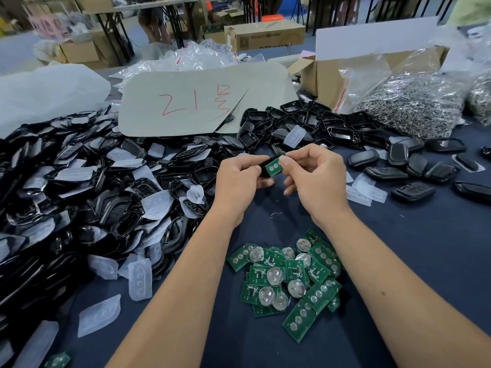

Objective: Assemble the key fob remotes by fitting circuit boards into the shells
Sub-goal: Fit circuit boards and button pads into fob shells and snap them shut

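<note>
The light is soft and even, with only faint shadows. Shiny black shells (79, 197) catch small white glints. The room beyond the table's (425, 261) far edge looks blurry. Straight lines bend near the picture's edges.

One view only — a wide-angle camera worn on the person's head, looking forward and steeply down over the tabletop (425, 261). It sits close: both forearms run up from the bottom edge to the left hand (239, 179) and right hand (313, 176) near the middle. The wide lens bends the edges, and the upper strip reaches past the far side of the tabletop — to cardboard boxes (265, 35) on the floor, blurred.
</note>
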### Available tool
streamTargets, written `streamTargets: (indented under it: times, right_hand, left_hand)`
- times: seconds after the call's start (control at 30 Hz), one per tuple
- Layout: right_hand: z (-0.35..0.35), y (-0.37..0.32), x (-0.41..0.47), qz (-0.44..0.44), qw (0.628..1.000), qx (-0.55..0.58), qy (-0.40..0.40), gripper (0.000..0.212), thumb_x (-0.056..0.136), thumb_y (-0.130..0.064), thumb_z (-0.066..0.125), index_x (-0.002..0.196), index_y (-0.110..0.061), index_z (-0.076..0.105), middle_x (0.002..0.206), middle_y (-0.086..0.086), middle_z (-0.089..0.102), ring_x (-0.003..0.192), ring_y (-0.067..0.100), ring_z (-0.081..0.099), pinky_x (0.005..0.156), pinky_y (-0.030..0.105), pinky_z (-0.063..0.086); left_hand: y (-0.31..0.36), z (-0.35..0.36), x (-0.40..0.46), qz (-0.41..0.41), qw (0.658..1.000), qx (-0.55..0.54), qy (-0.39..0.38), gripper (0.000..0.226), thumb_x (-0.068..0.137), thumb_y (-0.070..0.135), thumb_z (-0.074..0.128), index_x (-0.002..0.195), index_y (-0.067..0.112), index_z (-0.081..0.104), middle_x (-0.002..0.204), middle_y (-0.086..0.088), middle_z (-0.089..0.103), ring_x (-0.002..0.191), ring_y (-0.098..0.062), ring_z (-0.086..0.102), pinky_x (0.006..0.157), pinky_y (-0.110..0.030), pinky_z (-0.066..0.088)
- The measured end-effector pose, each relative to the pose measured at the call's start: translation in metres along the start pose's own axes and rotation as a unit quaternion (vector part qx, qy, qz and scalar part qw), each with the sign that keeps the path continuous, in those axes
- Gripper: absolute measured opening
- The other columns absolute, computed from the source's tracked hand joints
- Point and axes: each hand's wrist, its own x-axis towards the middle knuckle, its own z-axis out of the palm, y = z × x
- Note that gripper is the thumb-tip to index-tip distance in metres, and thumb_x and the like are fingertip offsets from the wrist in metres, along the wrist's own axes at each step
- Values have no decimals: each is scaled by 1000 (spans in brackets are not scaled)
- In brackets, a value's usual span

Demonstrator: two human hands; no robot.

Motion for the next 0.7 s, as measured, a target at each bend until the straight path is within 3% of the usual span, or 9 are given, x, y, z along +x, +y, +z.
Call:
streamTargets:
  times: [0.13,0.37,0.57,0.7]
  right_hand:
    - [1,-3,-2,2,1000,-22,2,10,92,-10,77,84,-10,70,63,6,69,46,21,64,44,30,54]
    - [2,-7,-4,-9,997,-71,19,10,92,-10,76,86,-6,69,64,6,70,46,21,65,41,30,53]
    - [2,-5,-2,-12,994,-107,23,13,91,-18,77,83,-14,69,65,2,70,46,18,63,41,30,50]
    - [-1,-4,0,5,994,-107,-9,15,90,-19,79,79,-16,69,66,6,70,48,15,59,45,27,44]
  left_hand:
    - [0,1,-1,8,1000,0,-10,35,97,-11,47,105,2,78,110,-16,72,73,-16,72,72,-28,60]
    - [-1,0,-1,26,999,17,-9,34,95,-11,50,103,4,80,107,-17,71,84,-23,72,71,-28,59]
    - [-5,-2,1,45,998,39,-8,15,95,-1,68,102,5,80,95,-7,71,74,-11,71,70,-29,60]
    - [-4,-5,-1,44,999,27,-16,16,93,-4,70,99,8,80,95,-11,71,67,-15,70,68,-26,59]
